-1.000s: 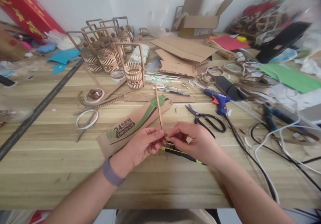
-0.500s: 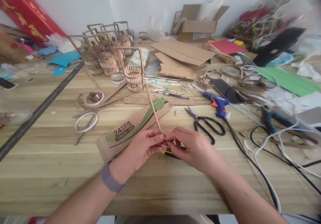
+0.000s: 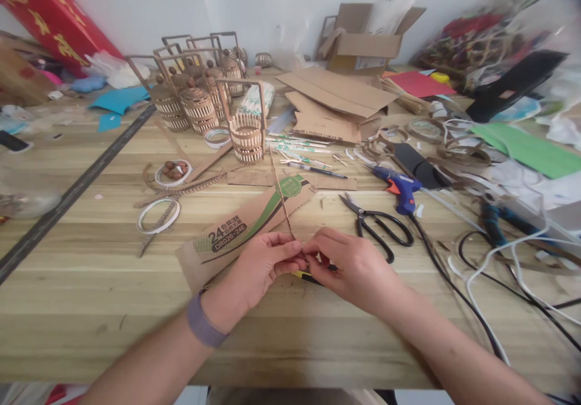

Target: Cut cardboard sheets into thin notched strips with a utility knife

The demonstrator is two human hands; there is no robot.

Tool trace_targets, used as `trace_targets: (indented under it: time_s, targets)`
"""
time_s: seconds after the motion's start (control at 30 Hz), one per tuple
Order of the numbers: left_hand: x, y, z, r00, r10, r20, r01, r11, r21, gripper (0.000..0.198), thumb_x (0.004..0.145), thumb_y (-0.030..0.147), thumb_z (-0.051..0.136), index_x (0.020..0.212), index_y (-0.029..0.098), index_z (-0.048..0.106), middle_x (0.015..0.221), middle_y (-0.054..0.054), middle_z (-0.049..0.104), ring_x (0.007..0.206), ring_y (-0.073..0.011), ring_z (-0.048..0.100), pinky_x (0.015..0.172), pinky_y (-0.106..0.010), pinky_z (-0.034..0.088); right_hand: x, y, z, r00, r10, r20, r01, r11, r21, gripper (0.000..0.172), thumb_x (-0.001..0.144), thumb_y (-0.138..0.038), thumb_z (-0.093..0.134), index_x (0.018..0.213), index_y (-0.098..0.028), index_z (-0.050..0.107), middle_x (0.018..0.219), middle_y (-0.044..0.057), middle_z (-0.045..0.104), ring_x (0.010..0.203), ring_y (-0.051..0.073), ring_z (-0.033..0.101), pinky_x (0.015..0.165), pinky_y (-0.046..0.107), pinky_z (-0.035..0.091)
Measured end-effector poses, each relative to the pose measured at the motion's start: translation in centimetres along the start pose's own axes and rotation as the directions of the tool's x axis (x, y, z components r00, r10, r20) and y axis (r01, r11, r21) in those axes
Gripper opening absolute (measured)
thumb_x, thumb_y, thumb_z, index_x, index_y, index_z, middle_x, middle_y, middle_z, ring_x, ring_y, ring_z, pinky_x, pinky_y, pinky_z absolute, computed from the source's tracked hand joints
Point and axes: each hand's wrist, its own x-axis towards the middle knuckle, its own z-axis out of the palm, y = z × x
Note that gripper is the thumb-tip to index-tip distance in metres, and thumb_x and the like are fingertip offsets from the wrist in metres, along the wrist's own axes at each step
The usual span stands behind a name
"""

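The left hand pinches the near end of a thin brown strip between thumb and fingers, the rest slanting up and away from it. The right hand meets it there, thumb and fingertips drawn together; whether they grip the strip cannot be told. Beneath both, a black-and-yellow tool lies partly hidden on the worktop. Printed cardboard lies just beyond the left hand, black-handled scissors just beyond the right, then a blue glue gun. Farther off, beyond the left hand, stands a handled basket.
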Motion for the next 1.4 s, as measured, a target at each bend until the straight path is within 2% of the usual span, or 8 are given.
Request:
trace_targets:
  time_s: [0.23,0.63,0.87,1.0,1.07,1.17,1.37,1.4]
  targets:
    - [-0.1,0.3,0.1,0.999,-0.038,-0.013,0.038,0.999,0.016,0.038,0.055,0.035,0.093,0.072,0.012,0.069,0.068,-0.001,0.067,0.057,-0.0092,0.064,0.058,-0.018,0.053,-0.2,0.5,0.2,0.997,0.068,0.024,-0.071,0.967,0.246,0.017,0.085,-0.013,0.054,0.087,-0.02,0.069,0.076,0.001,0.064,0.061,0.01,0.057,0.053,0.02,0.041]
    - [-0.4,0.3,0.4,0.998,-0.066,-0.005,0.066,0.997,0.044,0.04,0.055,0.036,0.093,0.073,0.011,0.068,0.065,-0.001,0.068,0.056,-0.0086,0.064,0.054,-0.016,0.051,-0.5,0.8,0.3,0.999,-0.023,-0.033,0.03,0.972,0.233,0.016,0.089,-0.014,0.052,0.089,-0.017,0.068,0.075,0.002,0.062,0.06,0.009,0.054,0.052,0.02,0.04]
    - [-0.8,0.5,0.9,1.0,-0.027,0.008,0.025,0.992,0.127,0.036,0.06,0.036,0.089,0.071,0.012,0.065,0.063,0.0,0.067,0.056,-0.0095,0.064,0.053,-0.017,0.05,-0.3,0.8,0.3,0.975,0.222,0.008,-0.208,0.901,0.38,0.015,0.085,-0.019,0.056,0.075,-0.019,0.067,0.065,0.0,0.063,0.054,0.009,0.052,0.049,0.02,0.04]
    - [-1.5,0.5,1.3,0.984,-0.135,0.119,0.098,0.958,0.271,0.025,0.065,0.029,0.082,0.071,0.013,0.064,0.06,0.002,0.065,0.052,-0.0101,0.064,0.05,-0.018,0.049,0.1,1.6,-0.5,0.827,0.547,0.134,-0.495,0.593,0.635,0.034,0.084,-0.046,0.063,0.098,-0.016,0.068,0.067,0.001,0.064,0.047,0.008,0.046,0.042,0.022,0.037]
    - [-1.9,0.4,1.5,0.942,-0.263,0.21,0.179,0.92,0.349,0.019,0.066,0.027,0.078,0.07,0.014,0.063,0.059,0.003,0.063,0.048,-0.0093,0.062,0.047,-0.018,0.047,0.2,1.8,-0.9,0.807,0.513,0.293,-0.513,0.362,0.779,0.054,0.079,-0.056,0.069,0.114,-0.016,0.064,0.077,0.003,0.067,0.043,0.006,0.041,0.038,0.021,0.032]
    - [-2.5,0.7,1.5,0.828,-0.449,0.335,0.273,0.846,0.458,0.016,0.067,0.028,0.073,0.066,0.016,0.063,0.058,0.004,0.062,0.044,-0.0076,0.059,0.043,-0.016,0.045,0.2,2.1,-1.1,0.831,0.354,0.429,-0.479,0.066,0.875,0.043,0.071,-0.052,0.079,0.093,-0.016,0.069,0.077,0.002,0.068,0.04,0.002,0.035,0.035,0.017,0.026]
    - [-3.5,2.6,-0.3,0.614,-0.627,0.48,0.33,0.756,0.565,0.023,0.064,0.038,0.08,0.065,0.018,0.068,0.055,0.001,0.062,0.038,-0.0078,0.053,0.037,-0.016,0.042,0.4,4.8,-2.6,0.796,0.574,0.193,-0.147,-0.125,0.981,0.03,0.064,-0.036,0.088,0.071,-0.016,0.068,0.064,-0.005,0.06,0.041,-0.001,0.035,0.032,0.009,0.028]
    - [-3.5,2.8,-1.0,0.624,-0.575,0.528,0.291,0.799,0.526,0.032,0.061,0.047,0.083,0.063,0.018,0.068,0.052,-0.001,0.061,0.037,-0.01,0.053,0.034,-0.018,0.04,0.4,5.5,-3.1,0.781,0.606,0.15,-0.079,-0.142,0.987,0.03,0.062,-0.034,0.089,0.072,-0.016,0.068,0.061,-0.007,0.057,0.041,-0.001,0.036,0.033,0.007,0.03]
